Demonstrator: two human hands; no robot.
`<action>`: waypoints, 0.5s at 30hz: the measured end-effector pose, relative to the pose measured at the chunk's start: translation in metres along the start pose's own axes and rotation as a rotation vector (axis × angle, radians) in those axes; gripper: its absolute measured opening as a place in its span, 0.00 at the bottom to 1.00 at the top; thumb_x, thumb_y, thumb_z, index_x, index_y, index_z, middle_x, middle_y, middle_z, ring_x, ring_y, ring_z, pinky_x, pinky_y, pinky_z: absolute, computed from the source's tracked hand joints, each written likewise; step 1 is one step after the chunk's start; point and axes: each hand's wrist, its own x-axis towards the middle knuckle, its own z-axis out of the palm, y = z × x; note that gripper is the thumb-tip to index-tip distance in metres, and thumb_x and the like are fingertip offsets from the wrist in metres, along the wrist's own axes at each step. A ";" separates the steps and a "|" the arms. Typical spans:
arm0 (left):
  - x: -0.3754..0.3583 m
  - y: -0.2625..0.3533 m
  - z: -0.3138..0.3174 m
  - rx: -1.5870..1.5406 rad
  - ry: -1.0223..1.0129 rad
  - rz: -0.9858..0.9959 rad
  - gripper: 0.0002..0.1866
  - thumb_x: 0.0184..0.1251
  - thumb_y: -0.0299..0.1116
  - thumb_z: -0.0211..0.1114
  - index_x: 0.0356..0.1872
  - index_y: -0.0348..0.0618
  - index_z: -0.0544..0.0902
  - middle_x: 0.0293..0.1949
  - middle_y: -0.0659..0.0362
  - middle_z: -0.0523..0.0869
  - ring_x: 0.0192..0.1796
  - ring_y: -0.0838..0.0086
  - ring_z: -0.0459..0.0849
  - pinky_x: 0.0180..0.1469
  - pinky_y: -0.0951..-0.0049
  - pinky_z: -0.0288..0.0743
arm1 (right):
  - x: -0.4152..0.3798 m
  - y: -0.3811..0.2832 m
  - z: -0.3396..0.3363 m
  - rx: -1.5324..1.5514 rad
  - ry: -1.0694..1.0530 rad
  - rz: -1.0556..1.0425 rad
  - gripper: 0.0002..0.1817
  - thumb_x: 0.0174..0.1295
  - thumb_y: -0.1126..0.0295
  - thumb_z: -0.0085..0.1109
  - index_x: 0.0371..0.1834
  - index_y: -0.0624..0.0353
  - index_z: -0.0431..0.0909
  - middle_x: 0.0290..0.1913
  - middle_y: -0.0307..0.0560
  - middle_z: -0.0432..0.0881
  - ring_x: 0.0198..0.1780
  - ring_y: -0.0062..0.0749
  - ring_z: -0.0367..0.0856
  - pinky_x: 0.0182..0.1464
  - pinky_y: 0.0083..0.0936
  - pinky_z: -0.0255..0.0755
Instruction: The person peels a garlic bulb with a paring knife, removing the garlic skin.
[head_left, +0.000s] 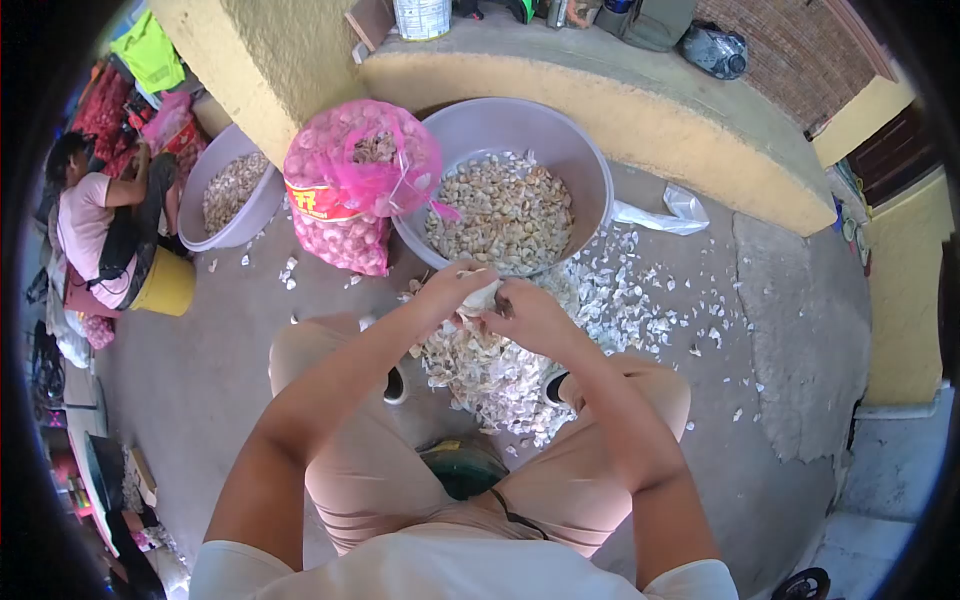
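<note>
A whitish garlic bulb (481, 301) is held between my hands, above the near rim of a big lilac tub (607, 185). My left hand (453, 287) wraps round the bulb from the left. From the right, the bent fingers of my right hand (524, 314) close on the bulb's other side, their tips partly hidden. Loose garlic cloves (505, 210) cover the tub's bottom. Beneath my hands, between my feet, lies a heap of papery garlic skins (490, 375). A pink mesh bag (345, 235) full of garlic bulbs leans beside the tub.
Scattered skins (640, 295) spread right of the tub, near a white plastic bag (675, 212). A low yellow ledge (600, 140) curves behind. At left, another person (95, 215) sits on a yellow bucket (165, 285) by a second tub (262, 205) of cloves.
</note>
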 end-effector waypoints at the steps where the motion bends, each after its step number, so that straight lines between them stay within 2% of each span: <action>1: -0.002 0.003 -0.001 0.013 0.021 0.034 0.25 0.58 0.50 0.56 0.50 0.44 0.69 0.31 0.60 0.79 0.25 0.78 0.77 0.17 0.77 0.69 | 0.004 -0.001 0.003 0.048 0.018 0.014 0.14 0.48 0.63 0.55 0.31 0.65 0.75 0.32 0.57 0.78 0.35 0.39 0.78 0.38 0.33 0.69; 2: -0.003 0.003 -0.001 0.026 0.041 0.068 0.23 0.59 0.48 0.56 0.50 0.43 0.69 0.28 0.62 0.78 0.20 0.81 0.76 0.15 0.82 0.67 | 0.006 -0.001 0.007 0.095 0.034 0.030 0.14 0.48 0.64 0.54 0.30 0.66 0.75 0.29 0.57 0.78 0.33 0.40 0.78 0.37 0.34 0.69; 3: -0.001 -0.013 0.033 -0.069 -0.028 0.045 0.22 0.60 0.48 0.55 0.48 0.43 0.70 0.27 0.62 0.78 0.19 0.80 0.76 0.15 0.82 0.66 | -0.023 0.010 -0.005 0.087 -0.044 0.167 0.14 0.48 0.65 0.54 0.30 0.66 0.75 0.29 0.56 0.78 0.33 0.39 0.78 0.37 0.33 0.69; 5: 0.005 -0.015 0.024 -0.036 -0.035 0.074 0.20 0.61 0.48 0.53 0.46 0.43 0.72 0.25 0.62 0.78 0.18 0.80 0.75 0.14 0.83 0.64 | -0.013 0.016 0.001 0.179 -0.063 0.236 0.13 0.47 0.66 0.54 0.31 0.66 0.75 0.28 0.56 0.78 0.32 0.38 0.78 0.36 0.32 0.69; 8: 0.016 -0.023 0.006 -0.157 -0.105 -0.032 0.18 0.60 0.47 0.53 0.39 0.42 0.74 0.21 0.61 0.78 0.15 0.80 0.75 0.10 0.85 0.59 | 0.003 0.032 0.011 0.219 -0.131 0.114 0.13 0.52 0.64 0.55 0.33 0.65 0.75 0.23 0.45 0.75 0.26 0.25 0.72 0.31 0.23 0.67; 11: 0.040 -0.014 -0.009 -0.214 -0.162 0.011 0.16 0.60 0.47 0.52 0.35 0.43 0.74 0.19 0.60 0.78 0.15 0.80 0.76 0.10 0.85 0.59 | 0.023 0.030 0.005 0.357 -0.089 0.206 0.15 0.54 0.63 0.53 0.34 0.65 0.76 0.24 0.52 0.77 0.25 0.33 0.73 0.31 0.29 0.67; 15: 0.050 0.001 -0.014 -0.223 -0.175 0.054 0.16 0.59 0.47 0.53 0.33 0.43 0.75 0.22 0.60 0.79 0.18 0.77 0.77 0.14 0.81 0.65 | 0.037 0.035 -0.003 0.269 -0.106 0.171 0.16 0.58 0.60 0.51 0.31 0.65 0.76 0.20 0.52 0.74 0.21 0.34 0.70 0.29 0.30 0.64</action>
